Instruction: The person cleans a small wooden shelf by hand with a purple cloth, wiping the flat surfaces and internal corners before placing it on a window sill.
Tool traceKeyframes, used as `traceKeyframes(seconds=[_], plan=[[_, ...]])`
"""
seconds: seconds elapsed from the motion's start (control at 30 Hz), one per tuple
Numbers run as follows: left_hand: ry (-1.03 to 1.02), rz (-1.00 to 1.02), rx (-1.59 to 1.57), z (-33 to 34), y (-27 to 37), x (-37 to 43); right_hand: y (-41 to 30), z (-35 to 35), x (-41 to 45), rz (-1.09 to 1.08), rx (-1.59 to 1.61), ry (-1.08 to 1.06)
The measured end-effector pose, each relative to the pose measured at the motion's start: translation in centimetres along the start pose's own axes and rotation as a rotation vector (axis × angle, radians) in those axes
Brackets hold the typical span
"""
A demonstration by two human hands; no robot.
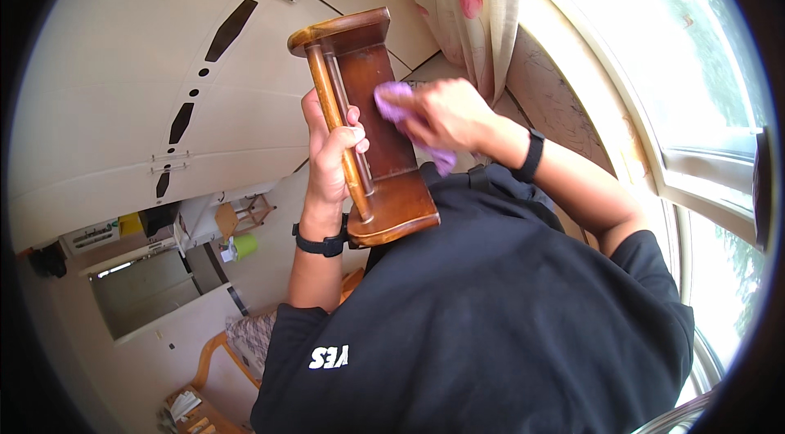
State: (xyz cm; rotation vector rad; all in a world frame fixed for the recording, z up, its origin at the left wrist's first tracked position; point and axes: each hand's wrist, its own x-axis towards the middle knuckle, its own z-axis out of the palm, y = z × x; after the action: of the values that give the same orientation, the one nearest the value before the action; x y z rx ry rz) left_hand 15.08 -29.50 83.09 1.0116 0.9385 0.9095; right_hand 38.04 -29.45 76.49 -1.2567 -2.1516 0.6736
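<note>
A small varnished wooden rack (392,204), with two end panels, a flat board and round rails, is held up tilted before my chest. My left hand (334,149) is closed around the rails, with its fingertips showing between them and the board. In my right hand (451,112) is a bunched purple cloth (392,100), at the long edge of the board. Part of the cloth hangs down below my fingers. Whether it presses on the wood cannot be told.
White cabinets (122,66) with dark inlays stand on the left. A flowered curtain (472,5) hangs beside a bright window (674,66) on the right. Farther off at lower left are a green bin (244,246), a wooden stool (254,213) and a wood-framed seat (211,360).
</note>
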Motion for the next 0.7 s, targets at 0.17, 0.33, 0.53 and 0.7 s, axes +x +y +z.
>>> traceKeyframes(seconds=[0.17, 0.33, 0.53, 0.7], plan=[[0.02, 0.127, 0.164, 0.0, -0.8, 0.2, 1.3, 0.6, 0.2, -0.18, -0.056, 0.154], [0.006, -0.033, -0.011, 1.5, 0.0, -0.4, 1.2, 0.1, 3.1, -0.009, -0.113, 0.345], [0.006, 0.022, 0.035, 0.4, -0.8, -0.3, 0.0, 0.9, -0.7, -0.215, -0.076, -0.014], [0.007, -0.066, -0.161, 1.6, -0.7, -0.3, -0.4, -0.8, 3.5, 0.036, -0.232, 0.326]])
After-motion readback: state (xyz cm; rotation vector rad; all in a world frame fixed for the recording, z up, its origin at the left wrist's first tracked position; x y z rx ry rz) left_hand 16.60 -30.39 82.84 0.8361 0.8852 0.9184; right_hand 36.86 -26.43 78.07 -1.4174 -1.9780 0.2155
